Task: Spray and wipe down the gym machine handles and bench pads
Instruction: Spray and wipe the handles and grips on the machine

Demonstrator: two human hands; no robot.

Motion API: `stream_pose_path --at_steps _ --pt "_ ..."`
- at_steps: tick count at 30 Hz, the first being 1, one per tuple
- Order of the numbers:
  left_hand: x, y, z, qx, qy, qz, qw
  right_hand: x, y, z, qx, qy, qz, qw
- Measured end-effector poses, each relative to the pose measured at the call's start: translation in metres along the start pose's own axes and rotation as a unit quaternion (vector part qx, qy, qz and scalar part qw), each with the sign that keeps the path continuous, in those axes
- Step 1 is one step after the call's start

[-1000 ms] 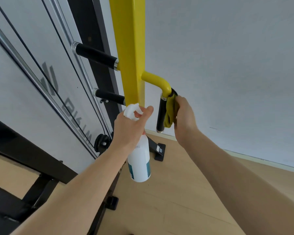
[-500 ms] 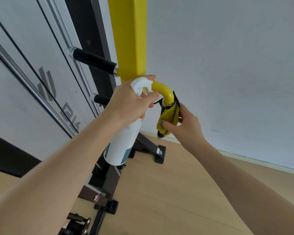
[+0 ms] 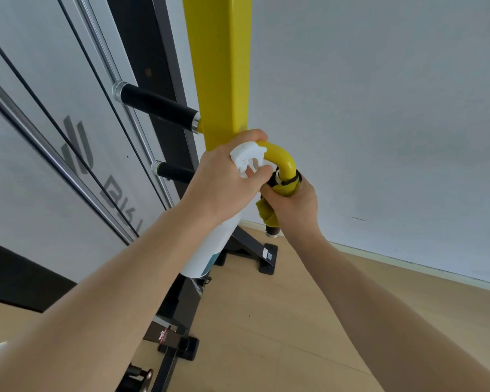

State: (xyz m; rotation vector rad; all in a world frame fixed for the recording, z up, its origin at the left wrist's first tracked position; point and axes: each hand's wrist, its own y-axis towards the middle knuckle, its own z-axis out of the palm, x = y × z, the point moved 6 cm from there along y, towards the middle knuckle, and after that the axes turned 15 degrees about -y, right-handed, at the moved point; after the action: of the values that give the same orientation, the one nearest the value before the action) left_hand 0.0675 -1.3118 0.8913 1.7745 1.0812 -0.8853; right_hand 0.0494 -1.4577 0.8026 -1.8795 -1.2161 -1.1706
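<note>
My left hand (image 3: 224,182) grips a white spray bottle (image 3: 210,250) by its trigger head, right in front of the yellow post (image 3: 218,66). A curved yellow bar (image 3: 280,158) bends down into a black handle whose lower end (image 3: 272,230) shows below my fist. My right hand (image 3: 292,205) is wrapped around that handle with a yellow cloth (image 3: 266,215) pressed between palm and grip. The two hands almost touch. Most of the handle is hidden by the cloth and fingers.
Two more black handles (image 3: 159,107) (image 3: 173,172) stick out left of the post. Chrome guide rods (image 3: 116,89) and cables run behind them. Black base feet (image 3: 266,258) rest on the wooden floor (image 3: 294,321). A grey wall (image 3: 379,108) stands to the right.
My right hand slid from the handle's side up to its top, closing fully around it with the cloth. My left hand lifted the bottle up beside the curved bar.
</note>
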Motion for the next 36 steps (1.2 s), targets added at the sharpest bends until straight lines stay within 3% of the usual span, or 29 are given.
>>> stream_pose_path --at_steps 4,14,19,27,36 --pt "0.004 0.002 0.001 -0.005 -0.008 0.002 1.0 -0.012 -0.002 0.008 -0.015 0.013 0.008 1.0" --pt "0.005 0.002 0.004 0.014 -0.005 0.039 0.999 -0.095 -0.017 0.044 -0.012 0.007 0.134 0.991" --pt "0.003 0.001 0.005 0.017 -0.009 0.048 0.999 -0.073 -0.016 0.032 -0.005 -0.009 0.086 0.996" --pt "0.002 -0.003 0.002 0.01 -0.015 0.043 0.999 0.018 -0.011 -0.009 -0.123 -0.034 -0.07 0.989" --pt "0.005 0.0 0.0 0.005 -0.029 0.026 0.999 0.001 -0.005 0.007 -0.098 0.006 -0.019 0.995"
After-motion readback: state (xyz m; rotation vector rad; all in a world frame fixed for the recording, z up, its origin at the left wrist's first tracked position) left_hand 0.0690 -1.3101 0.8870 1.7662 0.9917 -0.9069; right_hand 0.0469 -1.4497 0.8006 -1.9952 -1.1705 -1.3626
